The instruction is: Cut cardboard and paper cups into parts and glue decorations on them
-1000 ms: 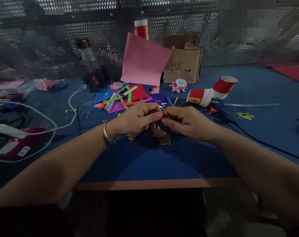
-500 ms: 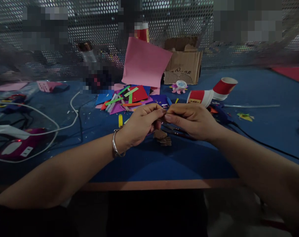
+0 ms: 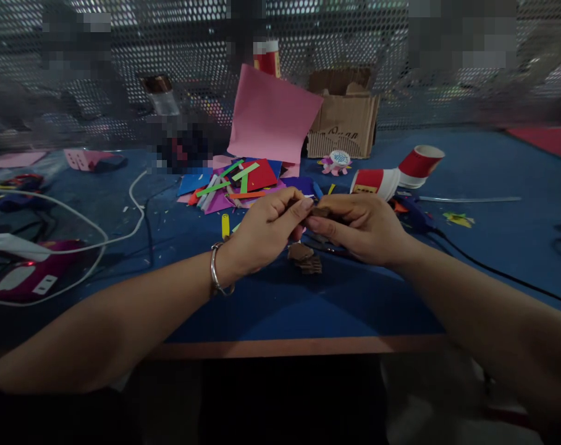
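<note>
My left hand (image 3: pixel 266 230), with a metal bangle on the wrist, and my right hand (image 3: pixel 361 225) meet fingertip to fingertip above the blue table (image 3: pixel 308 303). Both pinch a small brown cardboard piece (image 3: pixel 318 211) between them. Right below the hands, several more small brown cardboard pieces (image 3: pixel 304 258) lie stacked on the table. A heap of coloured paper scraps and strips (image 3: pixel 243 179) lies just beyond the hands.
A pink sheet (image 3: pixel 271 117) leans against a cardboard box (image 3: pixel 345 123). Two red paper cups (image 3: pixel 396 173) lie tipped at right near a glue gun (image 3: pixel 414 213) with a black cable. White cables (image 3: pixel 99 228) and a purple tool (image 3: pixel 30 275) lie left. A mesh screen stands behind.
My left hand has shifted a little to the right and turned, uncovering a yellow scrap on the table. Both hands stay pinched together on the small brown piece.
</note>
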`<state>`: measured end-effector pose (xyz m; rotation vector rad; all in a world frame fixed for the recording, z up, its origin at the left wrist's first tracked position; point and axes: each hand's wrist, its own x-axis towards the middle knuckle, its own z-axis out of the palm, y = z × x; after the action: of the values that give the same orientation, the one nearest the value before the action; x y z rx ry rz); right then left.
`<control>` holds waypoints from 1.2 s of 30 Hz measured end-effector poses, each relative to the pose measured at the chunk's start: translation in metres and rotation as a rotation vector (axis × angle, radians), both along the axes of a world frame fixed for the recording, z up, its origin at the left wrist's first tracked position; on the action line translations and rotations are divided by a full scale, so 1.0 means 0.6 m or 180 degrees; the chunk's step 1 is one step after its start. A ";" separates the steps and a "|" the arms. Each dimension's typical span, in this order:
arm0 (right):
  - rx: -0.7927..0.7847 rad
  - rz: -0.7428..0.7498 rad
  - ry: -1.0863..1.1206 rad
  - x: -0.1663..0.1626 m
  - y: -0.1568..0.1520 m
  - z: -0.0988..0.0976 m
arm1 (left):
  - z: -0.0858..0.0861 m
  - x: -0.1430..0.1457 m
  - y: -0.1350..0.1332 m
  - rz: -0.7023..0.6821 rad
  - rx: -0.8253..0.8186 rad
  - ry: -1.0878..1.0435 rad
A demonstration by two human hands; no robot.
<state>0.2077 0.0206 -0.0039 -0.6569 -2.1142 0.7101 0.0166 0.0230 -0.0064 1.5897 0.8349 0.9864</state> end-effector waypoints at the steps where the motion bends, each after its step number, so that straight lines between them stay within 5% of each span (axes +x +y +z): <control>1: 0.0064 -0.0067 -0.0051 0.000 -0.001 0.000 | 0.002 0.005 -0.002 0.0073 -0.0292 -0.0118; 6: 0.0608 -0.0543 -0.0215 -0.007 0.000 -0.013 | 0.016 0.018 0.000 0.0411 -0.1323 -0.0370; 14: 0.0746 -0.0975 0.0064 -0.019 -0.008 -0.020 | 0.024 0.015 0.006 0.0381 -0.1381 -0.0542; 20: 0.0295 -0.1624 0.1456 0.027 0.009 -0.006 | 0.043 -0.037 0.026 0.0532 -0.0783 -0.0339; 25: -0.0206 -0.1769 0.0572 0.052 0.030 -0.006 | 0.054 -0.062 0.026 -0.0761 0.0230 0.1416; 29: -0.0425 -0.1528 -0.0553 0.050 0.030 -0.007 | 0.051 -0.074 0.036 -0.1617 0.0278 0.2523; 33: -0.0693 -0.1376 -0.1405 0.047 0.030 0.001 | 0.048 -0.097 0.067 -0.1623 0.0469 0.2893; 36: -0.0854 -0.1352 -0.1882 0.045 0.033 0.006 | 0.045 -0.112 0.090 -0.0931 0.1248 0.3301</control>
<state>0.2345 0.0403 -0.0002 -1.5665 -2.2875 0.6077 -0.0507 0.0771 0.0204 2.5256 1.0609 0.0364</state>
